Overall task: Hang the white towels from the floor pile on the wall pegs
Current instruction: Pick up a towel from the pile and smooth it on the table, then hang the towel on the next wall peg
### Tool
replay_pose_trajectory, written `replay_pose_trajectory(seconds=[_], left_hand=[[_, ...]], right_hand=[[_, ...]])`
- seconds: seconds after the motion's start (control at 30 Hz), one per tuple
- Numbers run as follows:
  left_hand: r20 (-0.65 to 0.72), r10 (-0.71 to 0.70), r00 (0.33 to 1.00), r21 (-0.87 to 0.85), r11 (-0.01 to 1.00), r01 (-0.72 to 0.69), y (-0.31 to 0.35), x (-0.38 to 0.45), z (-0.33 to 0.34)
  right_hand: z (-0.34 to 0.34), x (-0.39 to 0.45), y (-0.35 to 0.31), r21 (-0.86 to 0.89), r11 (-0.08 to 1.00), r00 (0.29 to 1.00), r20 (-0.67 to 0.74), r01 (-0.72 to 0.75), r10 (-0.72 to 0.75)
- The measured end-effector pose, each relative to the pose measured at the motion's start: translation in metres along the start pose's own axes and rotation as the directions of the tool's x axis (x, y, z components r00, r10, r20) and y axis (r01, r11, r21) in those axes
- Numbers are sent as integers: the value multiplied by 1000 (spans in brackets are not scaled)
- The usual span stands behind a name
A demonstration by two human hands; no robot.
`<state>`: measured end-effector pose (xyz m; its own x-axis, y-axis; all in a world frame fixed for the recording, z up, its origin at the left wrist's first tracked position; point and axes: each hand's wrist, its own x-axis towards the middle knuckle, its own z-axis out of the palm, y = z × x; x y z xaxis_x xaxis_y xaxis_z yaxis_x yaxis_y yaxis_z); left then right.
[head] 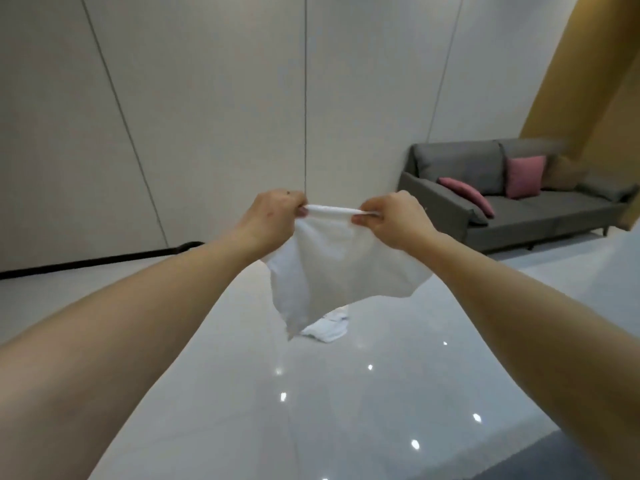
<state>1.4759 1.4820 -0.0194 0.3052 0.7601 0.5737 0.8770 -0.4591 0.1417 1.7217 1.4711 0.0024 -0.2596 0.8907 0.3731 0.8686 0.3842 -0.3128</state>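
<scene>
A white towel (336,268) hangs in the air at the middle of the view. Its top edge is stretched taut between both hands. My left hand (273,216) pinches the left end of that edge and my right hand (391,220) pinches the right end. Below and beyond the hanging towel, a small pile of white towels (327,329) lies on the glossy floor. No wall pegs show in this view.
A pale panelled wall (207,116) with a dark skirting strip stands ahead. A grey sofa (512,199) with pink cushions sits at the right against the wall. A yellow wall section (588,64) rises behind it. The shiny floor (311,410) reflects ceiling lights.
</scene>
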Motion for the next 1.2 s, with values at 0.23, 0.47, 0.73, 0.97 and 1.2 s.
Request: replay_pose_trajectory(seconds=[0.23, 0.47, 0.73, 0.97, 1.2], left_hand=[[-95, -196, 976, 160, 965, 209, -173, -70, -98], [-171, -323, 931, 295, 884, 361, -344, -162, -220], [-315, -548, 775, 402, 663, 632, -493, -287, -338], [-437, -643, 629, 490, 416, 766, -597, -381, -421], [-540, -684, 489, 510, 196, 837, -693, -403, -493]], right_hand=[[90, 107, -179, 60, 968, 969, 43, 242, -245], [177, 190, -392, 182, 863, 868, 77, 472, -491], [269, 246, -627, 281, 652, 648, 121, 704, -752], [353, 277, -807, 431, 406, 423, 62, 806, -904], [404, 344, -960, 527, 212, 253, -5, 823, -967]])
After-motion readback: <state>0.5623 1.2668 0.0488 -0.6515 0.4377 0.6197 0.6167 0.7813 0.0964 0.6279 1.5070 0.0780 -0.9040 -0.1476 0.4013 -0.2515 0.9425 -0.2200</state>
